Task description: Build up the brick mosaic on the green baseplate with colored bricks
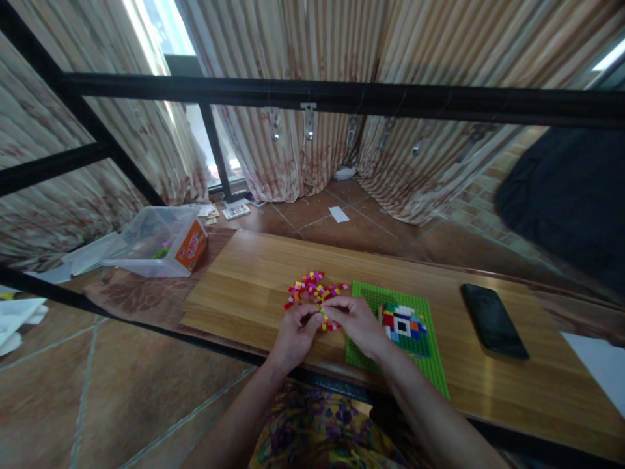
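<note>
Left of bricks [311,286], seemingly lettered label [192,246].

Black phone [493,322] on wooden tabletop [244,277], clear plastic bin [163,234] near striped curtains [293,153]

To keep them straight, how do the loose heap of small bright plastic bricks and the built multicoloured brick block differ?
The loose heap of small bright plastic bricks lies scattered; the built multicoloured brick block is packed together.
The heap is mainly red, pink and yellow; the block includes blue and white.
The heap is on the brown wooden tabletop; the block, on the green studded baseplate.
Both include red and yellow.
</note>
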`<state>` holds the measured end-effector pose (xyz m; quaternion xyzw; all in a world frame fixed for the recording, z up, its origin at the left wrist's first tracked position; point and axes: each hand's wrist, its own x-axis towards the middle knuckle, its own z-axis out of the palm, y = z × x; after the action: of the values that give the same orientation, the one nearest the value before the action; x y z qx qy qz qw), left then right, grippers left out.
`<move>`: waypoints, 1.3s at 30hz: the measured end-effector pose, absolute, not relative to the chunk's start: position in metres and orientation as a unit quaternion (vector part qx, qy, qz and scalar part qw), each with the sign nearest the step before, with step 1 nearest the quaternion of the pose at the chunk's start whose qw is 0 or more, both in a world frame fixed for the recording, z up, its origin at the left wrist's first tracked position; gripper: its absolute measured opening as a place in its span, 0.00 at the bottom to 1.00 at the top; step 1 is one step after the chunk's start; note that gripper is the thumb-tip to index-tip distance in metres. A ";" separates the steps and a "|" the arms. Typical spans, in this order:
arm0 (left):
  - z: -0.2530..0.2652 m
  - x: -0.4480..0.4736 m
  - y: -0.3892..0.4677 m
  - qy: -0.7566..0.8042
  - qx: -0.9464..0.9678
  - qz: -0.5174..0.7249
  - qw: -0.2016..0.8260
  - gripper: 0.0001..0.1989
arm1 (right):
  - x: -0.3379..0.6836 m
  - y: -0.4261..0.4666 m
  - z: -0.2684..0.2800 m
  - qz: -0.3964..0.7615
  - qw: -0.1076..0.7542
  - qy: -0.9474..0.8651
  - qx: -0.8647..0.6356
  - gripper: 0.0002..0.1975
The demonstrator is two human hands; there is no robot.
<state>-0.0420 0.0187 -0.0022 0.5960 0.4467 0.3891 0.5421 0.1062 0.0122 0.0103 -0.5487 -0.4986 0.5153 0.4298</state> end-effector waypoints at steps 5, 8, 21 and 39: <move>-0.005 -0.042 0.018 0.445 0.560 0.392 0.579 0.11 | 0.101 0.012 0.007 0.575 0.450 -0.429 -0.532 0.11; -0.007 -0.043 0.017 0.447 0.503 0.400 0.622 0.12 | 0.099 0.011 0.006 0.590 0.454 -0.406 -0.530 0.12; -0.010 -0.049 0.021 0.465 0.341 0.451 0.681 0.14 | 0.093 0.037 -0.011 0.356 0.425 -0.555 -0.620 0.09; -0.004 -0.045 0.004 0.408 0.157 0.426 0.793 0.12 | 0.088 -0.001 -0.004 0.488 0.494 -0.468 -0.547 0.09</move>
<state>-0.0454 0.0043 -0.0036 0.1565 0.4077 0.4256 0.7925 0.0879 -0.0006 -0.0044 -0.5469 -0.4683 0.4875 0.4939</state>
